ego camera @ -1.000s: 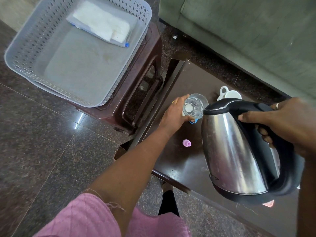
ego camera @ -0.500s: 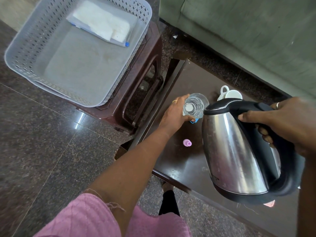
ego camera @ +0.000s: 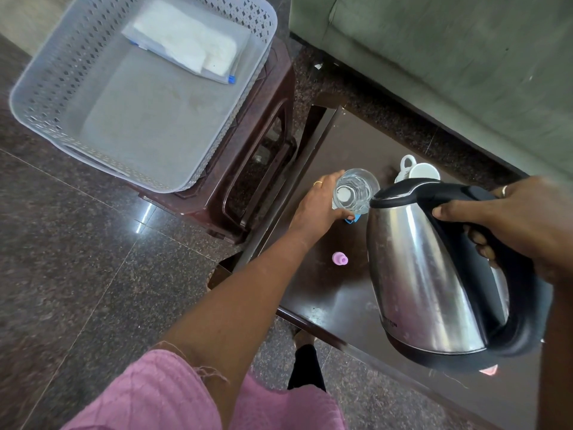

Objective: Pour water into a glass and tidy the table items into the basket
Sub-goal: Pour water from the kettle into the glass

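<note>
Gripping the black handle of the steel kettle [ego camera: 424, 274], the right hand [ego camera: 524, 221] had its fingers wrapped fully around the grip, thumb laid along the top — a ring showed on one finger. The kettle was held clear of the dark table [ego camera: 325, 283], tilted, its spout end just beside the rim of the glass [ego camera: 356, 190]. No stream of water could be made out between the spout and the glass.

The left hand [ego camera: 319, 209] was curled partway round the near side of the glass, fingers and thumb against its wall; a ring showed on this hand as well. The glass stood upright on the table near its left edge. A small blue item [ego camera: 355, 219] lay at the base of the glass, partly hidden by the thumb, and it could not be identified.

A small pink cap [ego camera: 340, 259] lay on the table, apart from the glass on the near side. A white cup [ego camera: 417, 170] stood just beyond the kettle lid.

The grey perforated basket [ego camera: 62, 88] rested on a brown plastic stool [ego camera: 257, 169] to the left of the table — well apart from the glass. Inside it, against the far wall, lay a clear packet of white material [ego camera: 186, 48]. A green sofa [ego camera: 449, 57] ran behind the table.
</note>
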Motion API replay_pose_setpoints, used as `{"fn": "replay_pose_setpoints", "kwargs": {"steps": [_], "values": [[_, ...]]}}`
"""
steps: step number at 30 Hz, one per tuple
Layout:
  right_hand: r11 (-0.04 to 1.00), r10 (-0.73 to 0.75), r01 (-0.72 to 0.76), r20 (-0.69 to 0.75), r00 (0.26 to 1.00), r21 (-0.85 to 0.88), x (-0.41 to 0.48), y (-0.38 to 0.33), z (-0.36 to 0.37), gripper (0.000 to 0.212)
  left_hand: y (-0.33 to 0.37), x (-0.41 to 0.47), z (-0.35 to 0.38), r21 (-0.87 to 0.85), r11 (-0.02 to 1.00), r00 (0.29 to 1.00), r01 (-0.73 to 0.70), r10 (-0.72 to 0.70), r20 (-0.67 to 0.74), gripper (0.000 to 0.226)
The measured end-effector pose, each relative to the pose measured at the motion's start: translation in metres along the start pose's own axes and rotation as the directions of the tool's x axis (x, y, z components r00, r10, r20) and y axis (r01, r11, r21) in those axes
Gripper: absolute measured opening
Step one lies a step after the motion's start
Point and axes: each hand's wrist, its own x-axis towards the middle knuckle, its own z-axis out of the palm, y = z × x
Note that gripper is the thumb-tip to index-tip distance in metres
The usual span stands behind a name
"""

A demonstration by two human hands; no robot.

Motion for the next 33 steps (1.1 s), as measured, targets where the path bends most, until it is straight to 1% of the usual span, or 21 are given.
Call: {"fn": "replay_pose_setpoints", "kwargs": {"steps": [24,33], "values": [[1.000,0.000,0.000,0.001,1.000,0.011,-0.0021,-0.0043,0.0019,0.043,0.0033,-0.0018,-0.0013,0.008,1.000,1.000,0.017,-0.017,0.016,0.086],[1.000,0.008,-0.008,0.009,1.000,0.014,-0.0002,-0.0050,0.0020,0.045,0.0038,-0.0023,-0.0017,0.011,1.000,1.000,0.014,-0.014,0.012,0.085]]}}
